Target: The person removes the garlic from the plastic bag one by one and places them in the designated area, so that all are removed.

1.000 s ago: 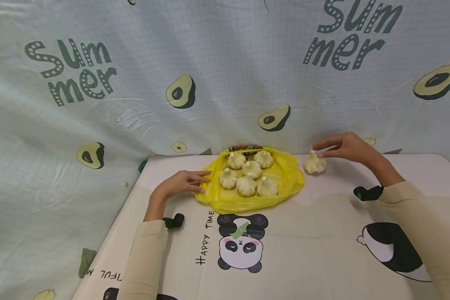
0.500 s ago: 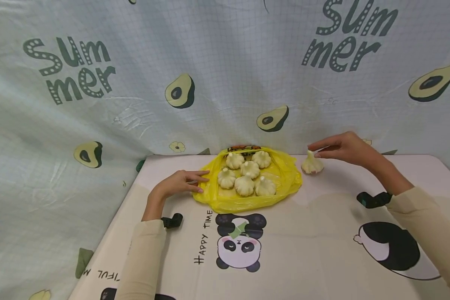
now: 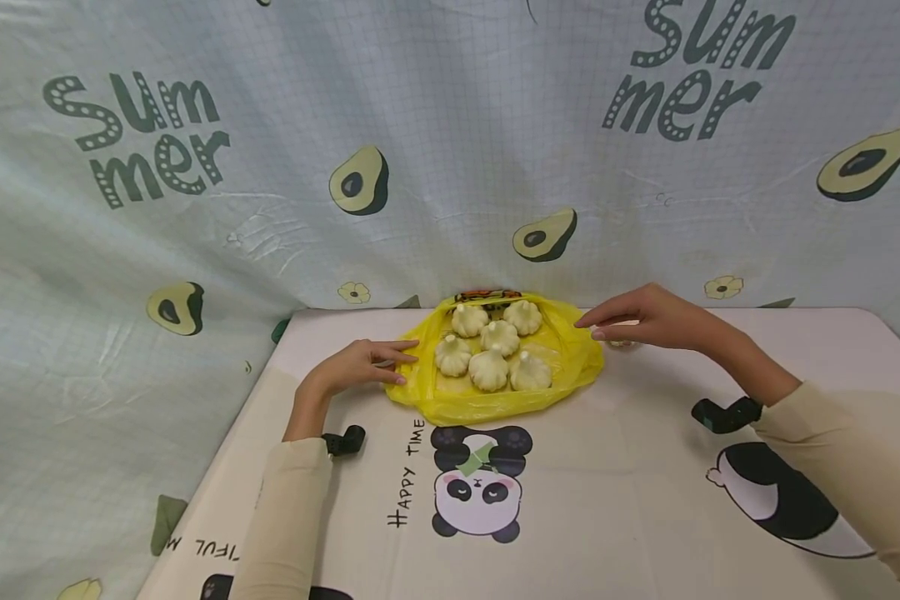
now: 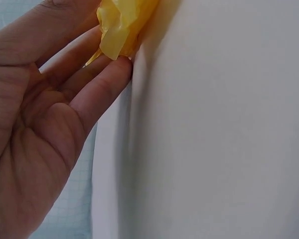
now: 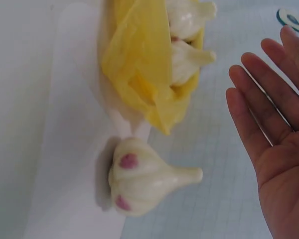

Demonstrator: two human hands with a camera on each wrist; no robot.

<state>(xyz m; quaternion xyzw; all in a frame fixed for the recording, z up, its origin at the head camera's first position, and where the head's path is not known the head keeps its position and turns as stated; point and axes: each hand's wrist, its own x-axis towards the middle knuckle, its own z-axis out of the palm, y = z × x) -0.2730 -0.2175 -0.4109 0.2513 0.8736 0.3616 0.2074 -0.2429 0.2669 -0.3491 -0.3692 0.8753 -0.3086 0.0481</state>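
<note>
In the head view, a yellow plastic bag [image 3: 495, 410] lies flattened with several white garlic bulbs [image 3: 499, 337] in its mouth. My left hand [image 3: 352, 367] rests at the bag's left end, its fingers extended and spread, the tips touching the plastic. Only a crumpled corner of the bag [image 4: 120, 27] shows by those fingertips in the left wrist view. My right hand [image 3: 663, 321] hovers by the bag's right end, fingers straight, holding nothing. Below it sits a single garlic bulb [image 5: 139, 177] with purple patches, mostly hidden in the head view but plain in the right wrist view.
The pale tabletop [image 3: 607, 500] carries printed pandas and lettering. An avocado-patterned curtain [image 3: 450, 225] hangs along the back and left edges of the table. Each wrist wears a small black camera [image 3: 345, 440].
My right hand has let go of the garlic bulb, which stands to the right of the bag, and has moved left toward the bag. The left hand stays in place.
</note>
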